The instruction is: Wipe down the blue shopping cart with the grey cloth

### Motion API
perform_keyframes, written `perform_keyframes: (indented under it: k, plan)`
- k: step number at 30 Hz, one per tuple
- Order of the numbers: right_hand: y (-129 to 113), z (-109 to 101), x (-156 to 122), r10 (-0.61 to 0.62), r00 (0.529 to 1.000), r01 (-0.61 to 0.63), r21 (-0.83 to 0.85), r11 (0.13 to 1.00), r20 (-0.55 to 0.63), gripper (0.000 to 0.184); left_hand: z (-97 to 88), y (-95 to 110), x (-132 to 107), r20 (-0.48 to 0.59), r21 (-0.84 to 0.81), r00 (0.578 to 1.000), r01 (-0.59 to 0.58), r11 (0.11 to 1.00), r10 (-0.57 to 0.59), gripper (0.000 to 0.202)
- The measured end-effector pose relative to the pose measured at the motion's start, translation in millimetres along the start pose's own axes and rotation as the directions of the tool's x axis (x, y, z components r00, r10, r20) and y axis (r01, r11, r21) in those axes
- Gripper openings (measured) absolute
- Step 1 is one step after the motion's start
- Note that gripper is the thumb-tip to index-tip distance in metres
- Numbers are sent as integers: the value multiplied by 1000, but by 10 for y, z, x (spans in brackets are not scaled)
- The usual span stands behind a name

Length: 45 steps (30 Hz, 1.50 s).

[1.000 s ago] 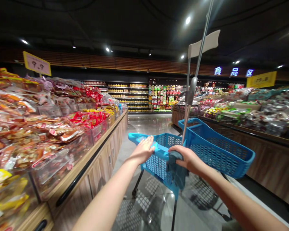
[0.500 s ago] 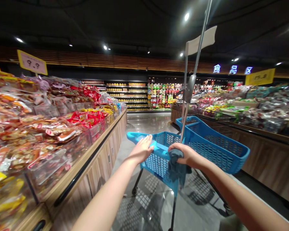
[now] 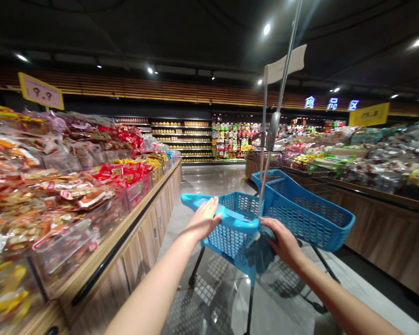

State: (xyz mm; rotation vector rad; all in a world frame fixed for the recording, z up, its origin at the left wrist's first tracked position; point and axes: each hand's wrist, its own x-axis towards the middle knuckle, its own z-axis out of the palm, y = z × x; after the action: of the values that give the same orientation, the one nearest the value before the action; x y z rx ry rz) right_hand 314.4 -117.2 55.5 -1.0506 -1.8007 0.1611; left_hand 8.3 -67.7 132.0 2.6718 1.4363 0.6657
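Note:
My left hand (image 3: 205, 219) lies flat on the handle (image 3: 240, 224) of a blue plastic shopping cart (image 3: 228, 242), its fingers stretched over the top. A dark grey-blue cloth (image 3: 260, 249) hangs crumpled from my right hand (image 3: 282, 239), whose fingers are closed on it at the right end of the handle. The cloth drapes down over the cart's near right corner and hides part of it. A metal pole (image 3: 280, 100) rises beside the right hand, by the right side of the basket; where its foot rests I cannot tell.
A second blue cart (image 3: 307, 209) stands close on the right. Wooden counters (image 3: 153, 228) heaped with packaged food line the left, with more packages (image 3: 377, 153) on the right. Grey shiny floor (image 3: 212, 179) runs ahead to stocked wall shelves (image 3: 181, 139). A white flag (image 3: 288, 64) is overhead.
My right hand has moved right with the cloth, uncovering the right end of the handle. The left hand stays on the handle. The view has shifted slightly to the right.

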Motion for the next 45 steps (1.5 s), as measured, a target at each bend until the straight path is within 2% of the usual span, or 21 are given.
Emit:
perform_keyframes:
  k: [2,4,5,6,8,10,11,13,16,19,23,25,27,30,33,36,38,40,42,44,45]
  plan:
    - [316,-133,-157,265,961,-272,-86,958,-77,42,-28,-24,20,4,-11,1000,15,1000,-15,71]
    - [510,-246,-207,460,843,-495,-66,866,-278,42,-78,-75,63,17,-21,999,36,999,-36,71]
    - [530,-279,-190,482,792,-525,-17,851,-375,44,-105,-114,97,11,-18,999,45,999,-45,72]
    - [491,-289,-151,455,772,-493,34,869,-444,46,-128,-158,139,-6,-8,998,57,998,-57,72]
    - [266,-222,-35,300,817,-288,103,952,-492,48,-153,-251,244,-59,24,994,97,995,-95,73]
    - [-54,-21,88,88,889,-38,119,992,-450,45,-144,-323,352,-79,52,986,151,987,-146,73]
    - [-204,128,133,12,898,42,112,993,-440,46,-131,-345,398,-68,68,985,166,984,-162,73]
    - [-431,481,155,-14,890,46,59,997,-456,46,-108,-365,455,-17,105,987,163,981,-163,75]
    - [-582,977,-25,0,869,-13,-24,1000,-495,49,-122,-381,457,47,145,989,131,981,-139,76]
    - [-611,1241,-331,-56,887,6,-110,994,-458,58,-183,-437,396,67,157,988,127,979,-139,76]
    - [-527,1233,-468,-137,897,95,-118,988,-421,64,-244,-532,293,78,146,990,106,984,-118,80]
    - [-426,1160,-352,-53,866,56,-8,998,-497,60,-253,-553,255,95,134,992,73,988,-87,81]
    - [-328,1098,-190,78,807,-22,103,994,-586,52,-250,-551,236,104,132,992,61,989,-75,81]
    - [-321,1051,-46,197,757,-100,188,977,-622,41,-234,-517,241,92,147,991,83,986,-97,82]
    - [-544,1053,-114,188,788,-69,220,973,-586,39,-219,-482,264,83,165,988,114,980,-129,83]
    - [-797,1078,-318,89,832,15,182,983,-548,42,-226,-482,289,85,168,985,133,977,-149,83]
    - [-849,1090,-482,5,859,76,137,988,-512,45,-244,-507,299,84,165,983,146,975,-161,83]
    - [-774,1105,-667,-94,908,147,99,984,-408,48,-265,-542,298,86,159,981,159,974,-174,83]
    - [-602,1129,-874,-142,960,173,111,979,-243,48,-286,-573,284,96,148,978,168,975,-183,83]
    - [-395,1137,-1066,-41,978,71,142,987,-206,44,-305,-589,254,107,137,977,172,976,-187,83]
    - [-302,1119,-1137,66,964,-25,161,987,-256,40,-314,-591,237,107,131,977,169,977,-183,82]
